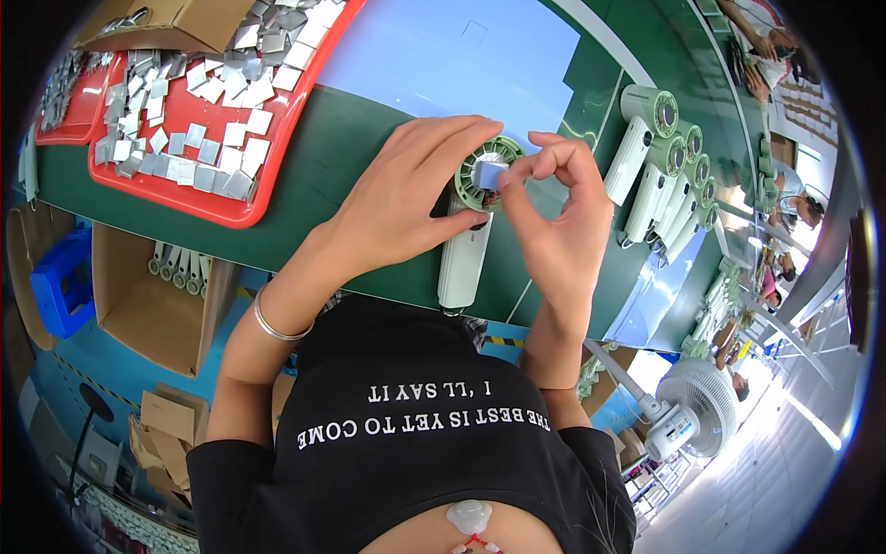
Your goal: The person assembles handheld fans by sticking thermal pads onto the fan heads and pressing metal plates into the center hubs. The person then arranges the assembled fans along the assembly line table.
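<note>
On the green table in front of me lies a handheld fan point(464, 263), with a pale handle toward my body and a round green head. My left hand point(397, 189) is wrapped round the left side of that head, fingers over its far rim and thumb along its near side. Between thumb and fingertips, my right hand point(565, 212) pinches a small blue-grey square plate point(488, 175). The plate is at the middle of the fan head's opening, over a pale round hub. Whether it touches the hub, I cannot tell.
At the left, a red tray point(245, 214) holds many silvery square plates point(208, 152), with a cardboard box point(171, 23) behind it. Several handheld fans point(651, 185) lie to the right. Blue sheets point(443, 60) cover parts of the table. A pedestal fan point(692, 411) and other people are farther right.
</note>
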Action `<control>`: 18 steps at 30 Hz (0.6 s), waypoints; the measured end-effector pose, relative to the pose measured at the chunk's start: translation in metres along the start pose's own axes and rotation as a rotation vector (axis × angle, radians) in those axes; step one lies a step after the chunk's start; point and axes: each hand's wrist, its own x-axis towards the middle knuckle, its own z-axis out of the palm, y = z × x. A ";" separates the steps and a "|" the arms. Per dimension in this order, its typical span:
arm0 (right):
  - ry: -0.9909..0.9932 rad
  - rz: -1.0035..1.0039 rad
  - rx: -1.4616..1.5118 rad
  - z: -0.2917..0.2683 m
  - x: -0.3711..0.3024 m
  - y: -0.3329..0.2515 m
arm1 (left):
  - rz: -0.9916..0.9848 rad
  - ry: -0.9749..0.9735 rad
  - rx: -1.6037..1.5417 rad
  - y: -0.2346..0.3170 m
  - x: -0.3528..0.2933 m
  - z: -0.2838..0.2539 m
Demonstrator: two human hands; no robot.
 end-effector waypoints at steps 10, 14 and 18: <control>0.006 0.030 -0.002 0.000 0.000 0.003 | -0.009 -0.001 -0.005 0.000 -0.001 0.001; 0.013 -0.015 -0.045 0.001 -0.001 0.004 | -0.009 0.001 -0.003 0.001 0.000 0.001; 0.020 -0.099 -0.091 0.002 0.000 0.007 | -0.009 0.000 -0.002 0.001 0.000 0.001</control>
